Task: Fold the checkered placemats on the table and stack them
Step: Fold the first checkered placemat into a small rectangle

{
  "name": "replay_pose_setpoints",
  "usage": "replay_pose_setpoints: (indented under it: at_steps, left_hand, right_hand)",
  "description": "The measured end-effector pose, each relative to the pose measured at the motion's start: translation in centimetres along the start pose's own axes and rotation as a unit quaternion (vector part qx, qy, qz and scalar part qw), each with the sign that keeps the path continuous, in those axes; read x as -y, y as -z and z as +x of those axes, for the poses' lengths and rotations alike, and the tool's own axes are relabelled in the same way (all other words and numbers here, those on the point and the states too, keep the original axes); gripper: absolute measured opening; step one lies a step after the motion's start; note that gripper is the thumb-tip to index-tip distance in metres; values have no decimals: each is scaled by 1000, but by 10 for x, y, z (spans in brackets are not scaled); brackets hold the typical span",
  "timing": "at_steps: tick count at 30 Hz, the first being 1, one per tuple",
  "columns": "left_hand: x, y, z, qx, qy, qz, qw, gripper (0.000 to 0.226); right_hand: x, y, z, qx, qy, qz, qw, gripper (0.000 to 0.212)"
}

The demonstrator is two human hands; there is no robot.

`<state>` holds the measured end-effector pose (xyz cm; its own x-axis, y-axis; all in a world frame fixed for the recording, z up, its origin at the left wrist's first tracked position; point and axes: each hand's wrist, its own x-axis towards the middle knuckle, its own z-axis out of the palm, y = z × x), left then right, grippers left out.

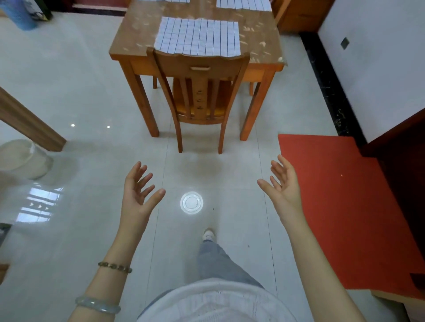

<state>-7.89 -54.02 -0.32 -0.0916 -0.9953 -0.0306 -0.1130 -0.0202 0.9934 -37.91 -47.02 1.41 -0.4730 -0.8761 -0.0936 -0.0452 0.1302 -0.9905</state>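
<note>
A white checkered placemat (pixel 197 36) lies flat at the near end of the wooden table (pixel 128 43). A second placemat (pixel 245 4) shows at the far right of the table, and the edge of a third (pixel 177 1) at the top of the frame. My left hand (pixel 139 188) and my right hand (pixel 282 183) are held out over the floor, palms facing each other, fingers spread, holding nothing. Both hands are well short of the table.
A wooden chair (pixel 200 87) is pushed in at the table's near end, between me and the placemat. A red mat (pixel 340 202) covers the floor at right. A pale bucket (pixel 25 158) stands at left. My foot (pixel 209 234) is stepping forward on glossy tiles.
</note>
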Motion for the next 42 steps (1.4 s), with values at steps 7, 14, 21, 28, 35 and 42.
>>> replay_pose_setpoints:
  at_steps: [7, 14, 21, 28, 35, 42]
  left_hand:
    - [-13, -34, 106, -25, 3, -4, 1000, 78]
    - [-20, -59, 199, -28, -3, 16, 999, 78]
    - [-24, -57, 308, -32, -23, 22, 999, 75]
    - [-48, -57, 434, 7, -62, 53, 997, 81]
    - [-59, -68, 515, 35, -78, 44, 995, 80]
    - [-55, -80, 582, 34, -61, 32, 997, 79]
  right_hand:
    - [25, -23, 125, 23, 11, -4, 1000, 67]
    - [41, -55, 216, 42, 16, -14, 999, 73]
    - [58, -87, 310, 39, 42, -23, 998, 73]
    - [92, -130, 404, 13, 73, -10, 997, 77]
    - [98, -154, 473, 26, 72, -1, 997, 72]
    - [100, -164, 548, 25, 52, 4, 998, 72]
